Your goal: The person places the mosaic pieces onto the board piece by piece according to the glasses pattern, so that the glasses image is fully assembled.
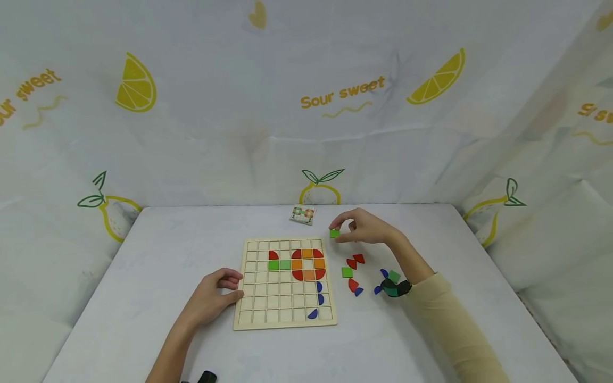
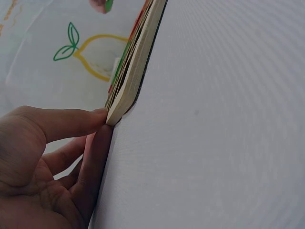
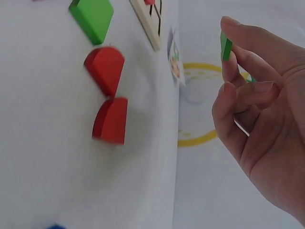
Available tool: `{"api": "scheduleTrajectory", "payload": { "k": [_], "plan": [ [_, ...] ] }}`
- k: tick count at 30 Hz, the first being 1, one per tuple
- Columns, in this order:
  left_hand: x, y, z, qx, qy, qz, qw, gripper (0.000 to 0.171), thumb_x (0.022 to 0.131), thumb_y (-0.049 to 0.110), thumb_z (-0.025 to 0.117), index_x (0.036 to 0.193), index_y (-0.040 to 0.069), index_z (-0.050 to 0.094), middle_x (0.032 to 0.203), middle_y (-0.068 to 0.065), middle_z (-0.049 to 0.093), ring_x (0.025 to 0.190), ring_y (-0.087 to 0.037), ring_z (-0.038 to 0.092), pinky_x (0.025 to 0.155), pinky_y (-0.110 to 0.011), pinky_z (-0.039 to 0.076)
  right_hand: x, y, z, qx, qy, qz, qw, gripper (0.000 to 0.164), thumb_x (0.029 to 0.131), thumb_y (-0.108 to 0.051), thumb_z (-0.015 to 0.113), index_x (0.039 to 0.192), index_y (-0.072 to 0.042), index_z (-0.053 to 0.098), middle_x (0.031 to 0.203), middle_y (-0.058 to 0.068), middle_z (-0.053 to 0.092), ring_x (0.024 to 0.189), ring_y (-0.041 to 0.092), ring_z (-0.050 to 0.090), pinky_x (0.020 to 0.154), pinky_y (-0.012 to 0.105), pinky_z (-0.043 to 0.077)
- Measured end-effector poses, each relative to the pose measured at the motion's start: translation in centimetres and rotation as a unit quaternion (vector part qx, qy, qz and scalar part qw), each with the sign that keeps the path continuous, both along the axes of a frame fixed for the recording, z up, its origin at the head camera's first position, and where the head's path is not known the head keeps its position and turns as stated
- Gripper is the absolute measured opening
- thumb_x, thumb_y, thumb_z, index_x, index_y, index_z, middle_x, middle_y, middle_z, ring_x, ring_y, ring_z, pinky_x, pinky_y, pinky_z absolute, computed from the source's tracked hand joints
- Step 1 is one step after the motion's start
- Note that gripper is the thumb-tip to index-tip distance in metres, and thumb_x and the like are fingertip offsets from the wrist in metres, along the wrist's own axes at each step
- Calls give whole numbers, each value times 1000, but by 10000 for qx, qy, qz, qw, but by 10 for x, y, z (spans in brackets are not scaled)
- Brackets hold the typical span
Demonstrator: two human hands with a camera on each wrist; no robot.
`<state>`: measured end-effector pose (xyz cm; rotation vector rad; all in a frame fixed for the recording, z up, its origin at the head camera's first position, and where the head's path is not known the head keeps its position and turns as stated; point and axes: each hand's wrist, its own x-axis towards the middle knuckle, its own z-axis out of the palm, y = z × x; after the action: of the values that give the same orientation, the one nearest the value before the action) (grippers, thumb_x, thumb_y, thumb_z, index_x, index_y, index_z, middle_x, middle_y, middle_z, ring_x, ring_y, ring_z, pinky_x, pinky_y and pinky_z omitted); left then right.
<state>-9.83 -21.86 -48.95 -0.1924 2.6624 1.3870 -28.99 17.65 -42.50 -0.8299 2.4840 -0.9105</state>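
Observation:
My right hand (image 1: pixel 366 227) pinches a bright green square tile (image 3: pixel 226 46) between thumb and index finger. It is above the table, just beyond the upper right corner of the pale wooden grid board (image 1: pixel 273 303). At the board's left edge, my left hand (image 1: pixel 213 295) grips the rim between thumb and fingers, as the left wrist view shows. In the grid, red quarter-round pieces (image 1: pixel 297 275) and orange squares (image 1: pixel 308 275) form a ring around a bare cell. Two green squares (image 1: pixel 279 265), a red piece (image 1: pixel 273 255) and blue pieces (image 1: pixel 320 299) lie on the board too.
Right of the board lie a loose green square (image 1: pixel 347 272), red quarter-rounds (image 3: pixel 106 67) and a blue piece (image 1: pixel 358 291). More blue and green pieces (image 1: pixel 394 276) are partly hidden by the black wrist camera (image 1: pixel 404 288). A patterned card (image 1: pixel 303 215) lies behind the board.

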Motion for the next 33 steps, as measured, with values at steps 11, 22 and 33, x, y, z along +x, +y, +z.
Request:
{"api": "scheduleTrajectory", "payload": {
  "k": [11, 22, 33],
  "plan": [
    [0, 0, 3, 0, -11, -25, 10000, 36, 91, 14, 83, 125, 10, 72, 112, -4, 74, 104, -13, 67, 92, -27, 51, 3, -65, 6, -412, 192, 732, 9963, 30, 93, -18, 87, 121, -13, 80, 117, 8, 77, 61, 15, 41, 61, 23, 37],
    [2, -1, 0, 4, -58, 21, 10000, 38, 90, 14, 85, 125, 8, 72, 113, -5, 74, 102, -13, 68, 89, -26, 52, 3, -115, -6, -668, -11, 1157, 9910, 29, 93, -25, 88, 119, -15, 80, 116, 4, 78, 60, 12, 43, 61, 21, 40],
    [1, -1, 0, 75, -30, -42, 10000, 38, 90, 15, 85, 126, 9, 72, 113, -5, 75, 103, -13, 68, 90, -25, 52, 8, -150, -17, -464, -153, 1505, 9874, 23, 94, -23, 86, 115, -14, 81, 113, 1, 79, 94, 10, 61, 80, 22, 53]
  ]
}}
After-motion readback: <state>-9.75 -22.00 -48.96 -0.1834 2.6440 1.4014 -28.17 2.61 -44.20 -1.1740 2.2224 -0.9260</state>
